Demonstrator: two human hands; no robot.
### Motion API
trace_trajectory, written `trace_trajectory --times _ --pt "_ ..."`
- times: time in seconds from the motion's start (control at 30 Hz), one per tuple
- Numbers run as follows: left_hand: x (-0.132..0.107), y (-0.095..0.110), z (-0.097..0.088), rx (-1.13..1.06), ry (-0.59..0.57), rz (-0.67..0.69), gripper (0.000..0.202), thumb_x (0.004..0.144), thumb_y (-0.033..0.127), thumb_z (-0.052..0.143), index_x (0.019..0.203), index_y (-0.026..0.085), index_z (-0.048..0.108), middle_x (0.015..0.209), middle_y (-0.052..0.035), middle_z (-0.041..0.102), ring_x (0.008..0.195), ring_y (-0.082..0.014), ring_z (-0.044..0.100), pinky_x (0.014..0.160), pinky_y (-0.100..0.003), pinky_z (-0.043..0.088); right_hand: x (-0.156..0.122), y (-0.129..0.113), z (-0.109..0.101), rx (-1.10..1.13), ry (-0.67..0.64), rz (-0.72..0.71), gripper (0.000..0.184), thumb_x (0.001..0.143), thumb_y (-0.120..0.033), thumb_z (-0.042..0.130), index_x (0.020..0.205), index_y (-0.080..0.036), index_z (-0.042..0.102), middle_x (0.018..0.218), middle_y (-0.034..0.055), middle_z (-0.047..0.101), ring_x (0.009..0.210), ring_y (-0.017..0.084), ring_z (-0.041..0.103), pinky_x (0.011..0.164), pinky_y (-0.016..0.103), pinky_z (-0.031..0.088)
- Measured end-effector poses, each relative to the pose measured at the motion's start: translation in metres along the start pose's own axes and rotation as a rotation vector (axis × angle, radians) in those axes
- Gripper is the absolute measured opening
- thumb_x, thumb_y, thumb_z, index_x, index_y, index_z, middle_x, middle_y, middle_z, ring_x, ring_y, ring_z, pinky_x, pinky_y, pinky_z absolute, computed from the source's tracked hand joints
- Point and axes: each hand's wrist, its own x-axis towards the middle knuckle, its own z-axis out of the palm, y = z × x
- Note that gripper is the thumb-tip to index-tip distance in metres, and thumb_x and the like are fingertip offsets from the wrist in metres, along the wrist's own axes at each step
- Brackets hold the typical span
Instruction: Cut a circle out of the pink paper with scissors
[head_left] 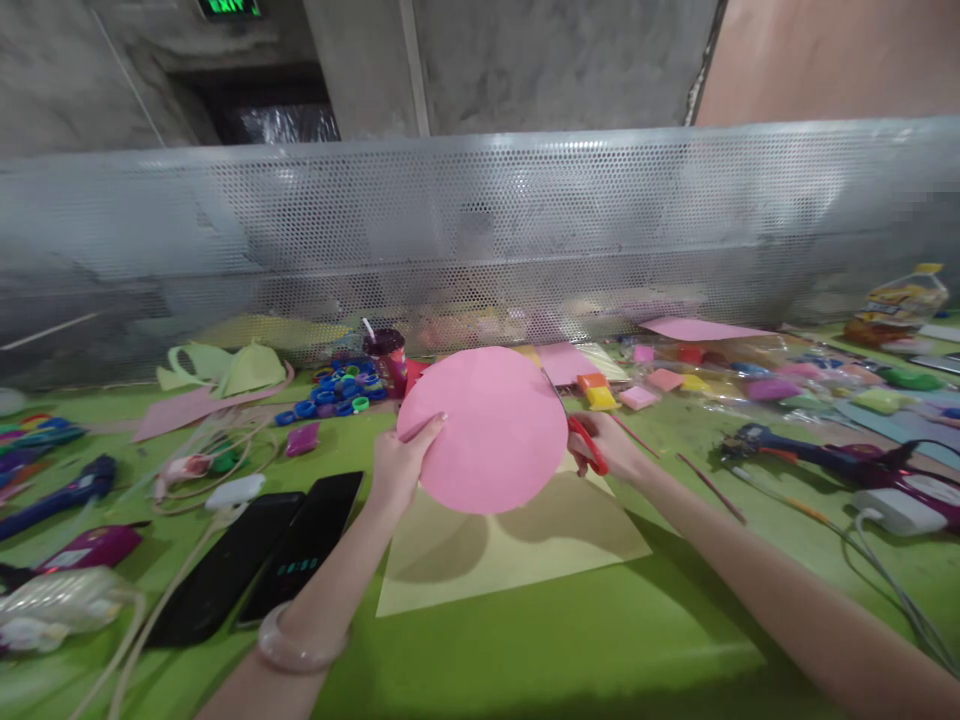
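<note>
A round piece of pink paper [487, 430] is held up over the table, its broad face toward me. My left hand [409, 455] pinches its left edge, thumb lying on the front. In my right hand [604, 445] is a pair of scissors with red handles [589, 445], at the circle's right edge. The blades are mostly hidden by the paper, so whether they are apart cannot be told. Below lies a sheet of pale yellow paper [517, 560], shaded by the circle.
Two black phones [300, 550] and a white cable lie left. Blue rings [345, 385] and a dark cup with a straw [386, 360] stand behind. Packets of coloured clay [690, 375], a bottle [900, 305] and a glue gun [825, 455] are right. A perforated metal screen [480, 220] closes the back.
</note>
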Motion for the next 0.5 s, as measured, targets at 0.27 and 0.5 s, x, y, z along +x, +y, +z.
trace_trajectory --times 0.27,0.5 --pt "0.001 0.0008 -0.0007 0.007 0.003 -0.005 0.038 0.05 0.036 0.075 0.078 0.01 0.07 0.073 -0.0095 0.07 0.069 -0.0235 0.065 0.056 -0.028 0.052 0.0002 0.0034 -0.0016 -0.043 0.009 -0.031 0.01 0.067 -0.022 0.046 0.058 -0.017 0.043 0.04 -0.0054 0.047 0.035 0.008 0.049 0.035 0.017 0.036" --pt "-0.0022 0.0041 0.0012 -0.015 -0.005 -0.012 0.038 0.05 0.034 0.076 0.079 0.011 0.07 0.077 -0.0087 0.071 0.069 -0.0234 0.065 0.057 -0.028 0.051 0.0007 0.0068 -0.0012 0.023 -0.013 -0.069 0.009 0.068 -0.02 0.044 0.06 -0.017 0.044 0.04 -0.0069 0.044 0.035 0.008 0.048 0.036 0.017 0.036"
